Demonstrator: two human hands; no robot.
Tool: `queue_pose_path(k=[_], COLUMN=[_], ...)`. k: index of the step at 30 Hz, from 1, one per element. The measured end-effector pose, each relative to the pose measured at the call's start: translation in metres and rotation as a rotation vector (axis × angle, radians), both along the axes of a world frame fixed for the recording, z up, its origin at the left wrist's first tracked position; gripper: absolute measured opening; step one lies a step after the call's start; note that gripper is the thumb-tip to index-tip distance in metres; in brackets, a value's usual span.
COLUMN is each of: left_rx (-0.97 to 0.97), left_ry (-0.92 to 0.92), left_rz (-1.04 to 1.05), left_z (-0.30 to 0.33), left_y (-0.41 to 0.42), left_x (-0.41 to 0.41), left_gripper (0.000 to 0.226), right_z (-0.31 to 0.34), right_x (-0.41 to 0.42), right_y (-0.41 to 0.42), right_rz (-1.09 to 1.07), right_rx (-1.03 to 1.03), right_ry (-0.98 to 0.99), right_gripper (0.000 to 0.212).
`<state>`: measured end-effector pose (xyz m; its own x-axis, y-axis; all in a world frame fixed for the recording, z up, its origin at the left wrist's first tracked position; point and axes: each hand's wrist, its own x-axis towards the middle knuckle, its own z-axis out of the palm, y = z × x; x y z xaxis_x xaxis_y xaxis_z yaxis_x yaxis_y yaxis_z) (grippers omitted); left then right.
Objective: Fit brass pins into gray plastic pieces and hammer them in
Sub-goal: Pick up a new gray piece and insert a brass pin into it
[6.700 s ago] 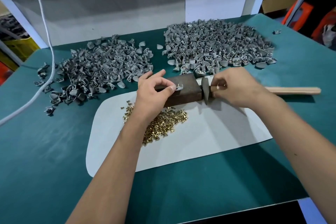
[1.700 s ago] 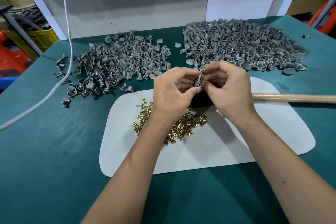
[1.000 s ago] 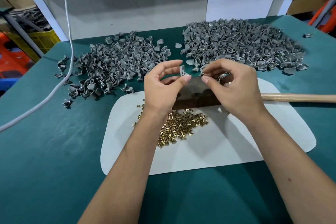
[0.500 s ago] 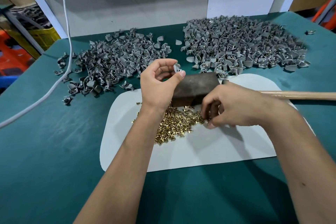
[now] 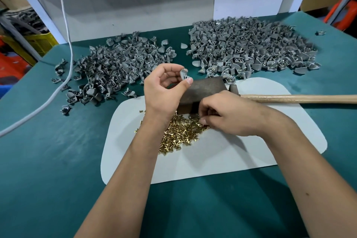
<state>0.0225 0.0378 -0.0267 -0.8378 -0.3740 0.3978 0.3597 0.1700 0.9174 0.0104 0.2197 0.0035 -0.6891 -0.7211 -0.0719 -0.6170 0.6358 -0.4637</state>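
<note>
So going left to right across the tabletop (image 5: pixel 48 160): the left pile of gray pieces (image 5: pixel 116 71) sits untouched by the white cable (image 5: pixel 65 31), nothing new there. The left hand (image 5: pixel 164 91) is up above the white mat (image 5: pixel 251 152) with its grip closed on a single gray plastic piece (image 5: pixel 184 75), pinched between thumb and fingertips, holes facing the camera. A second ago both hands were fiddling together up there; now they've split.

Under it is the heap of brass pins (image 5: pixel 179 131) on the mat, and that's where the right hand (image 5: pixel 231 116) has dropped to. Its fingers are curled down into the near edge of the pile, right in front of the dark metal block (image 5: pixel 204 89). Looks like it's fishing for a pin, but I honestly can't tell if its grip has one yet, since the fingertips are hidden.

Further right, the hammer (image 5: pixel 289 98) lies on the mat, nobody holding it, and the right pile of gray pieces (image 5: pixel 251 44) sits behind.

So my read: a fresh piece is picked and now it's pin-fetching time. Fitting and hammering for this one haven't happened yet.
</note>
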Motion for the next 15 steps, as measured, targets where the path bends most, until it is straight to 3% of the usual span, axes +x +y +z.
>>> queue_pose_path(k=[4,8,15], left_rx=[-0.001,-0.035,-0.093], left_ry=[0.011,0.007,-0.048], left_rz=[-0.016,-0.057,-0.208], left_z=[-0.001,0.0,0.004], left_y=[-0.001,-0.001,0.005], left_x=[0.0,0.002,0.006], left_gripper=[0.03,0.033,0.04], right_z=[0.002,0.0,-0.01], right_x=[0.0,-0.004,-0.014], right_y=[-0.001,0.0,0.0], right_rz=[-0.05,-0.189,-0.362], right_rx=[-0.331,-0.695,-0.842], right_ry=[-0.146,-0.213,-0.046], right_gripper=[0.018,0.011,0.022])
